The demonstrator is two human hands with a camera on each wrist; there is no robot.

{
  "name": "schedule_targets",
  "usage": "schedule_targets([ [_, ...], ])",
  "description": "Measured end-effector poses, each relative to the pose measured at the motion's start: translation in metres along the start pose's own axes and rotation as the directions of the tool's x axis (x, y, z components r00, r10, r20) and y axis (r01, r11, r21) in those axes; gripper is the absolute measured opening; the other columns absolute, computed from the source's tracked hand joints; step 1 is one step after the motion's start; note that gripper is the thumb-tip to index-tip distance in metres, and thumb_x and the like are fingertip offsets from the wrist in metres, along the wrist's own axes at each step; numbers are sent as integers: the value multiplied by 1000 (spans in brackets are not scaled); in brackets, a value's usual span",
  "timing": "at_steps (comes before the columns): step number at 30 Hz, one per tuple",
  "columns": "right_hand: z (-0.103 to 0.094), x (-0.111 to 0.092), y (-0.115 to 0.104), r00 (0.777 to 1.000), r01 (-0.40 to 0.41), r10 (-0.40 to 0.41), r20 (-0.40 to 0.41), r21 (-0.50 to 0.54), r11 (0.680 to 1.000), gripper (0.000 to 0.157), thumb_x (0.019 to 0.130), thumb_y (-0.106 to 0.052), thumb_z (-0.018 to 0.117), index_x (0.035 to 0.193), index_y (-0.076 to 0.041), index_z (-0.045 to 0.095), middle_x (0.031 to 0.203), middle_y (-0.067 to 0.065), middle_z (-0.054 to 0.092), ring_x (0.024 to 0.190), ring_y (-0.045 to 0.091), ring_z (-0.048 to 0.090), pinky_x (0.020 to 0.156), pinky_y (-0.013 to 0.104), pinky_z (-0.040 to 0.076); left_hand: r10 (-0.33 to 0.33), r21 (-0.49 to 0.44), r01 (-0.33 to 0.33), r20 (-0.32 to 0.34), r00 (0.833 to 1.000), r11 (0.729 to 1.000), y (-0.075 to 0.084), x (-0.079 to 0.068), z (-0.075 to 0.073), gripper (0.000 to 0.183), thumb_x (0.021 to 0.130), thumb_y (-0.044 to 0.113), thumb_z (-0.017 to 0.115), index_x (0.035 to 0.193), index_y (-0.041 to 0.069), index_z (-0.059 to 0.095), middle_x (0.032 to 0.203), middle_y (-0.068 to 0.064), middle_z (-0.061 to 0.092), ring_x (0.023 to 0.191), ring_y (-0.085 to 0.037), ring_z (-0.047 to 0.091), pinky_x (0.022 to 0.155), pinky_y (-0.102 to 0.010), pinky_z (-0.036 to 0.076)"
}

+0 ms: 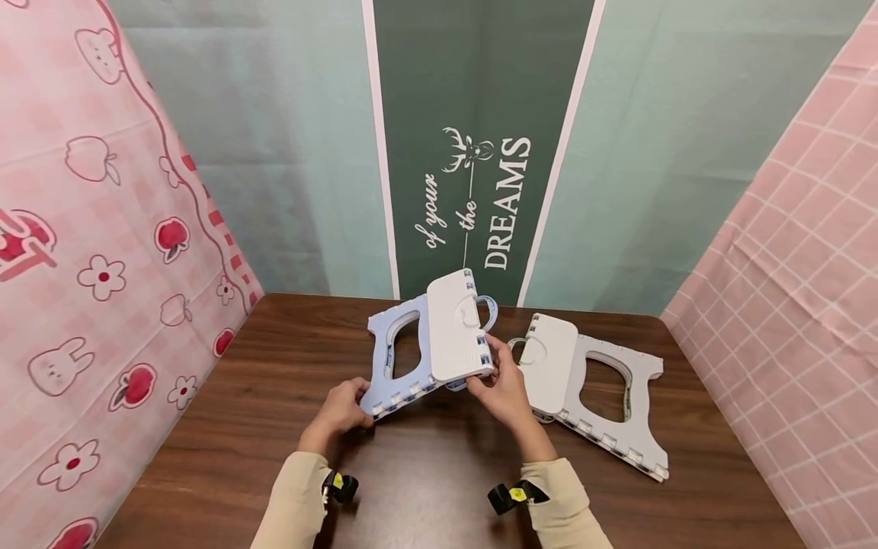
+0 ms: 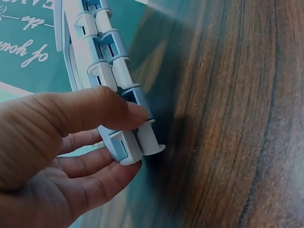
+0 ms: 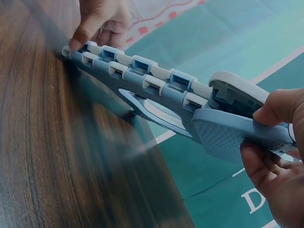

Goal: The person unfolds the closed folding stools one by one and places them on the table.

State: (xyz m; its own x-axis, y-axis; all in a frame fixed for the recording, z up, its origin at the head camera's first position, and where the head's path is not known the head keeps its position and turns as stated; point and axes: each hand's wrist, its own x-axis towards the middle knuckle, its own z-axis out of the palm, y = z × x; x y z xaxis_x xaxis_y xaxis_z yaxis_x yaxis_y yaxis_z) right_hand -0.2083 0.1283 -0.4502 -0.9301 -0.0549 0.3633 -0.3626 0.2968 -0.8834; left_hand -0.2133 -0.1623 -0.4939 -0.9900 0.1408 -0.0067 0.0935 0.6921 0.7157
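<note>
A folded step stool (image 1: 458,335), white on its top panel and light blue on its legs, is held tilted over the table in the head view. My left hand (image 1: 341,408) grips the lower corner of its leg end. In the left wrist view, the thumb lies across the hinged edge (image 2: 114,73) with the fingers behind it. My right hand (image 1: 506,387) holds the other end by a corner of the top panel. The right wrist view shows the two panel halves (image 3: 232,128) slightly parted there, between thumb and fingers.
A second folded step stool (image 1: 554,364), white and pale grey, lies on the right of the brown wooden table (image 1: 425,488), close to my right hand. A green curtain (image 1: 295,152) with lettering hangs behind, and pink cloths (image 1: 89,206) hang at both sides.
</note>
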Motion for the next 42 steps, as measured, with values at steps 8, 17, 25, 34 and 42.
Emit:
schedule_targets([
  [8, 2, -3, -40, 999, 45, -44, -10, 37, 998, 69, 71, 12, 64, 134, 10, 35, 110, 27, 55, 94, 31, 57, 77, 45, 48, -6, 9, 6, 10, 1000, 1000, 2, 2, -3, 58, 49, -7, 76, 105, -5, 60, 82, -7, 62, 77, -21, 57, 69, -34, 47],
  [17, 5, 0, -55, 995, 103, -103, -11, 45, 994, 66, 71, 13, 63, 132, 12, 37, 108, 28, 55, 92, 30, 57, 79, 47, 47, -25, -18, 26, 21, 999, 1000, 3, 4, -6, 61, 47, -8, 75, 106, -5, 60, 84, -8, 61, 81, -24, 57, 69, -34, 47],
  [25, 8, -1, -63, 994, 107, -108, 3, 28, 994, 66, 71, 12, 64, 132, 11, 38, 111, 27, 55, 97, 32, 56, 80, 45, 48, -27, -24, 27, 24, 999, 999, 1, 3, -7, 65, 46, -7, 76, 109, -3, 58, 81, -8, 60, 78, -23, 56, 67, -34, 46],
  [34, 12, 1, -69, 986, 164, -166, 14, 83, 983, 64, 72, 14, 65, 130, 11, 41, 110, 28, 54, 97, 32, 55, 79, 47, 48, -2, -65, 5, 44, 999, 998, -1, 2, -3, 64, 47, -10, 77, 107, -4, 58, 76, -7, 59, 69, -18, 55, 62, -32, 46],
  [42, 15, 2, -75, 967, 256, -256, 11, 8, 967, 62, 69, 12, 69, 125, 13, 44, 104, 26, 57, 92, 33, 57, 75, 41, 51, -3, -88, 8, 60, 998, 996, -2, -1, -4, 63, 48, -9, 79, 107, -4, 58, 79, -8, 59, 71, -19, 54, 63, -31, 46],
])
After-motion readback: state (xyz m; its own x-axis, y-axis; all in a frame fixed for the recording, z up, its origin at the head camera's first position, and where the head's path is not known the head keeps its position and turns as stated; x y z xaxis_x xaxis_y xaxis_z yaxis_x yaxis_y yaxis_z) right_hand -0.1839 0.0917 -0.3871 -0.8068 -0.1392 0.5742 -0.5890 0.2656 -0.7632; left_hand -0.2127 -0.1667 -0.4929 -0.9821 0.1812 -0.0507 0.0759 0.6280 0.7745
